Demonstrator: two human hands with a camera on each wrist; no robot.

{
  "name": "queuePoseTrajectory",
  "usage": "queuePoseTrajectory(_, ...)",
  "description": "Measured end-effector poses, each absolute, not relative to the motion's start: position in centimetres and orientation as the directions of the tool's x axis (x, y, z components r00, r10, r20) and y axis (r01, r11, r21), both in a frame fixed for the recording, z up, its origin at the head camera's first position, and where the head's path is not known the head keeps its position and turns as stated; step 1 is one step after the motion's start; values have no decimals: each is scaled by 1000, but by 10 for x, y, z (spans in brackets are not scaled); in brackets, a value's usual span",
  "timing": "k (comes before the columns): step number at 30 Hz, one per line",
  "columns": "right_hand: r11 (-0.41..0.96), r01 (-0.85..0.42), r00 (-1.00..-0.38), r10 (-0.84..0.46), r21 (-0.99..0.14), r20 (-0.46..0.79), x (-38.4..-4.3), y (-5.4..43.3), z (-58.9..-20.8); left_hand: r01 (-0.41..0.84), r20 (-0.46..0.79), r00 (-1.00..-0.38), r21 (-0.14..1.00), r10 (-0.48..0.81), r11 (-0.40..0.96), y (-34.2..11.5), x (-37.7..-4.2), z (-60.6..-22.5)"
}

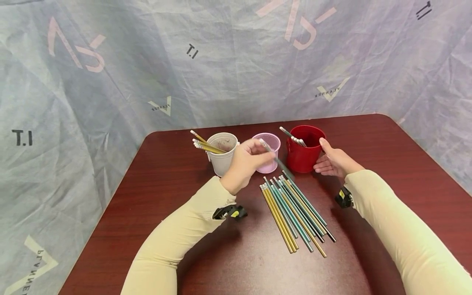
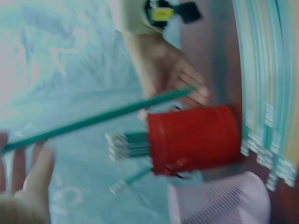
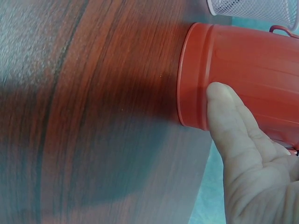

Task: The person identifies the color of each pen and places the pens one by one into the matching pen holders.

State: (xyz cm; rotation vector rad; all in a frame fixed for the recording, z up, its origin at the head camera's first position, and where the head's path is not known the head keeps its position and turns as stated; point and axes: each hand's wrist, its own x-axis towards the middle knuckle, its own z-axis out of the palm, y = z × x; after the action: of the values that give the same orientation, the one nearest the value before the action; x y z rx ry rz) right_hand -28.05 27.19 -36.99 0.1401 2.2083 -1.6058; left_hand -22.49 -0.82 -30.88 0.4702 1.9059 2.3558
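Note:
In the head view my left hand [image 1: 243, 162] pinches a green pencil [image 2: 103, 119] near its eraser end, in the air in front of the pink mesh cup [image 1: 271, 167]. The pencil slants down to the right, its lower end over the loose pencils [image 1: 291, 209]. A red metal bucket [image 1: 304, 159] stands upright, with several green pencils [image 1: 298, 141] in it, erasers up. My right hand [image 1: 336, 161] is at the bucket's right side, thumb by the rim. In the right wrist view its straight fingers [image 3: 231, 123] rest along the bucket wall.
Left of the mesh cup stands a white bucket [image 1: 222, 164] with several gold pencils [image 1: 208, 146] leaning over its rim. Loose green, gold and dark pencils lie side by side on the dark red table [image 1: 250, 262]. A printed grey cloth [image 1: 228, 61] hangs behind the table.

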Motion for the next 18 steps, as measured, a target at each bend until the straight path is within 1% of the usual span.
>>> queuePoseTrajectory(2,331,313,-913,-153,-890,-377,-281,271,-370,257,312,-940,915,142,-311,-2,-222,-302)
queuePoseTrajectory(4,327,314,-913,-155,-891,-378,-281,270,-370,344,389,-919,873,67,-346,5,-221,-295)
queuePoseTrajectory(6,328,316,-912,-155,-890,-381,-281,269,-370,419,449,-894,843,11,-336,12,-222,-288)
queuePoseTrajectory(10,331,314,-911,-161,-890,-381,-282,270,-369,516,522,-850,801,-68,-304,28,-229,-271)
queuePoseTrajectory(14,345,306,-912,-161,-887,-377,-282,272,-369,527,530,-844,791,-84,-311,42,-241,-253)
queuePoseTrajectory(17,337,312,-909,-166,-888,-382,-282,273,-370,478,483,-875,847,-38,-233,48,-249,-246)
queuePoseTrajectory(18,333,314,-908,-168,-889,-384,-282,272,-371,459,463,-886,870,-21,-180,48,-251,-246)
